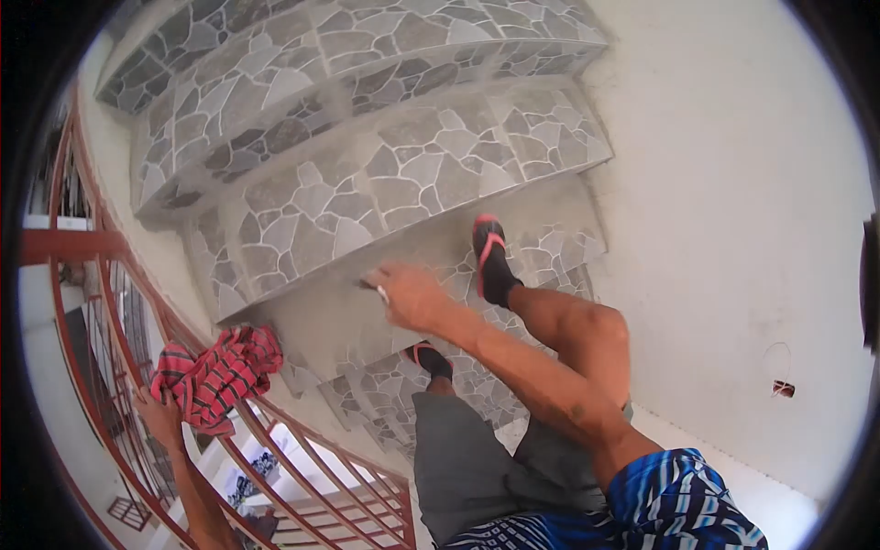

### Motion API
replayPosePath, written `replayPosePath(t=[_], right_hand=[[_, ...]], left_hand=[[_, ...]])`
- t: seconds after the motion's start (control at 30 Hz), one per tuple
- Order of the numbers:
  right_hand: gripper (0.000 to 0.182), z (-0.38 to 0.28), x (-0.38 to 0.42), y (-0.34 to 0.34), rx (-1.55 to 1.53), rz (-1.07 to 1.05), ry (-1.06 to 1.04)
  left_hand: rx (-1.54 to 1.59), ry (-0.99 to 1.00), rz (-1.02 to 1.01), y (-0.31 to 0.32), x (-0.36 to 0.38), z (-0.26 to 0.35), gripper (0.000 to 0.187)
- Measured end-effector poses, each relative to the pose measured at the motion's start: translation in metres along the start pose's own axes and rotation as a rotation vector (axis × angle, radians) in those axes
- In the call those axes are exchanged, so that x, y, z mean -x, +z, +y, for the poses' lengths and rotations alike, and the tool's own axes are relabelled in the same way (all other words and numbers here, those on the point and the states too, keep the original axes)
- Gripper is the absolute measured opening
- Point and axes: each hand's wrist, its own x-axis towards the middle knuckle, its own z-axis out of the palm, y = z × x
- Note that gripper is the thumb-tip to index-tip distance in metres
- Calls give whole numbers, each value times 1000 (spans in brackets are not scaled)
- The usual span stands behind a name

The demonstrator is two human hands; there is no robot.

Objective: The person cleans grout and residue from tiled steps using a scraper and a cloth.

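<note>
My left hand (161, 420) is closed on a crumpled red cloth with dark checks (215, 380), pressed against the brown metal railing (147, 275) at the left. Some of its fingers are hidden by the cloth. My right hand (411, 295) reaches across in front of my body, over the stone-patterned stairs (440, 165). Motion blurs its fingertips, and a small pale spot shows at the fingers; I cannot tell whether they hold anything.
My feet, in dark socks and red-strapped sandals (490, 255), stand on separate steps. Curved steps rise ahead. A pale wall (724, 183) with a small wired hole (783, 389) borders the right. Beyond the railing lies a lower level.
</note>
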Motion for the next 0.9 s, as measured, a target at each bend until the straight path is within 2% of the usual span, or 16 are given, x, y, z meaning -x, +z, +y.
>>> replayPosePath(t=[0.07, 0.13, 0.2, 0.27, 0.37, 0.47, 0.5, 0.6, 0.73, 0.77, 0.8, 0.87, 0.9], right_hand=[[42, -4, 20, -7, -77, 31, -3], [44, -3, 45, -8, -154, 37, 42], [47, 28, 70, -7, -238, 30, 126], [47, 59, 89, -19, -215, -35, 204], [48, 109, 113, -29, -203, -52, 291], [45, 154, 116, -25, -232, -4, 332], [43, 162, 116, -24, -251, 16, 345], [41, 188, 99, -36, -313, 41, 360], [40, 224, 80, -39, -398, -63, 408], [40, 230, 74, -46, -399, -125, 419], [41, 238, 68, -55, -391, -178, 433], [43, 245, 64, -69, -394, -140, 368], [44, 247, 62, -75, -395, -122, 339]], left_hand=[[-70, 75, 120, 17, -1, -11, 39], [-99, 73, 190, -12, 16, 28, 38], [-161, 100, 266, -32, 37, 66, 37], [107, -177, -90, -36, 59, 93, 42], [700, -332, -33, -31, 71, 116, 53], [904, -582, 42, -66, 36, 165, 57], [1003, -736, -33, -100, 16, 194, 54], [1334, -720, 90, -129, -48, 267, 56], [948, -138, 92, -125, -119, 373, 43], [965, -84, 42, -111, -131, 408, 42], [992, -26, -8, -100, -143, 454, 40], [845, 303, 19, -116, -143, 583, 39], [888, 301, -31, -101, -144, 636, 42]])
